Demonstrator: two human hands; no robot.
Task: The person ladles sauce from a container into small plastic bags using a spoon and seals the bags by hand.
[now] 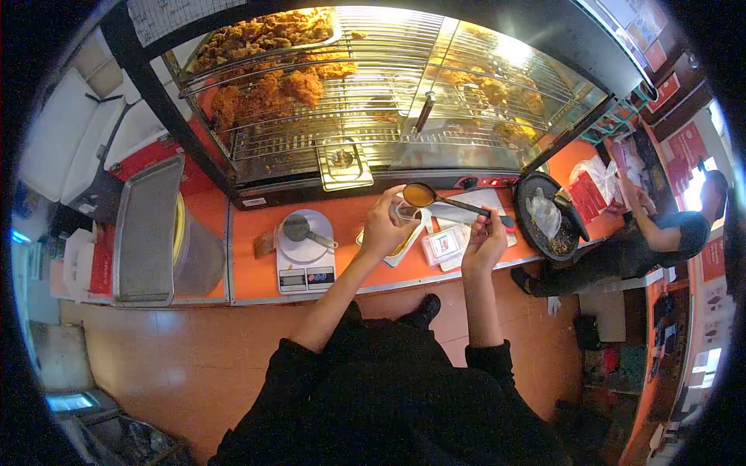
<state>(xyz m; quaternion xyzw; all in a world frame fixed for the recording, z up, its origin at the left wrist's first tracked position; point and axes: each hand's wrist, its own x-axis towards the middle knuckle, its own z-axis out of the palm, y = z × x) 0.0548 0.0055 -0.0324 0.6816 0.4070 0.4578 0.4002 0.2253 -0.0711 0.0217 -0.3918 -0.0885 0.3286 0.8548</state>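
Above the orange surface (pixel 353 269), the left hand (pixel 381 227) grips a small clear cup (pixel 406 210). The big spoon (pixel 420 195) has its bowl right by the cup's rim, and its long handle slants right to the right hand (pixel 483 245), which grips it.

the small clear round cup (pixel 404 210) looks smooth plastic; the long dark spoon's (pixel 455 203) handle, matt; the grey rectangular tray (pixel 146 233), dull metal.
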